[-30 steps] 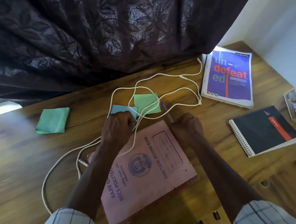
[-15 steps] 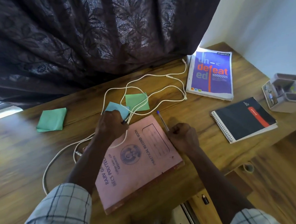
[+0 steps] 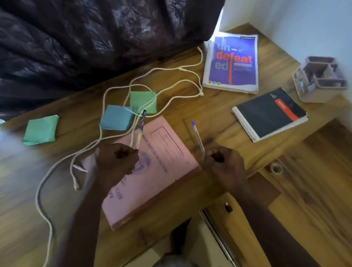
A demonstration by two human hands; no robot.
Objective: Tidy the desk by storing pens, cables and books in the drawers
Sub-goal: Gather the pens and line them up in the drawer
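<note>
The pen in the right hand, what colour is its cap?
Blue, on the pen held by the right hand; head view.

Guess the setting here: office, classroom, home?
Probably a home study desk by a curtained window. Cues: the dark patterned curtain behind it, a pink practical record book and a spiral notebook on the wood top.
</note>
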